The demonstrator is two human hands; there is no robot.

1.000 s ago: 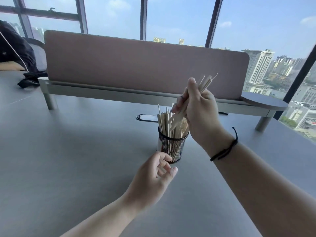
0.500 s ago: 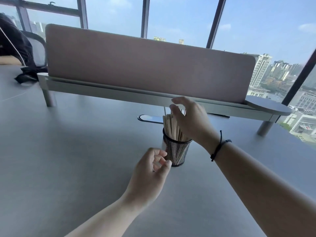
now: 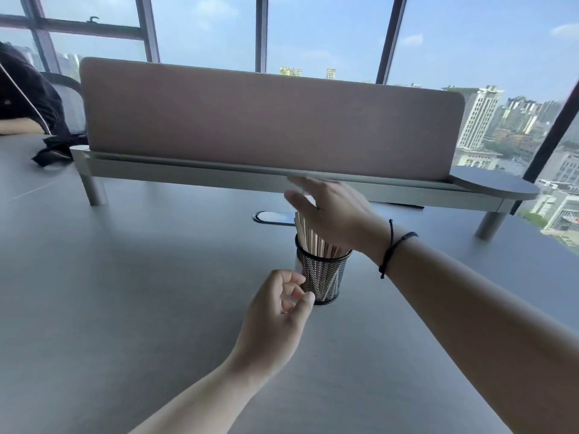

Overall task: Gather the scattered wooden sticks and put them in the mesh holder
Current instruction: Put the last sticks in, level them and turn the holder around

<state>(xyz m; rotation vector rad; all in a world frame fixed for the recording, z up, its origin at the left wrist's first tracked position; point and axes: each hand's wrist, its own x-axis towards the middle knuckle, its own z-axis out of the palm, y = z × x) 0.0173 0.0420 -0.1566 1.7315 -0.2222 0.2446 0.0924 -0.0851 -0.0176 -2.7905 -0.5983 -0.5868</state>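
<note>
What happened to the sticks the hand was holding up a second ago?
The right hand lowered its bundle into the holder and let go; the sticks now stand inside, and the open hand hovers over them. The left hand stayed loosely curled beside the holder, which did not move on the table.

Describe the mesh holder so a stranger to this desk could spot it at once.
Start at the long pink divider panel across the grey desk. Just in front of its middle, past the oval cable port, stands the mesh holder under the open right hand. It is the only black wire cup, packed with upright wooden sticks.
</note>
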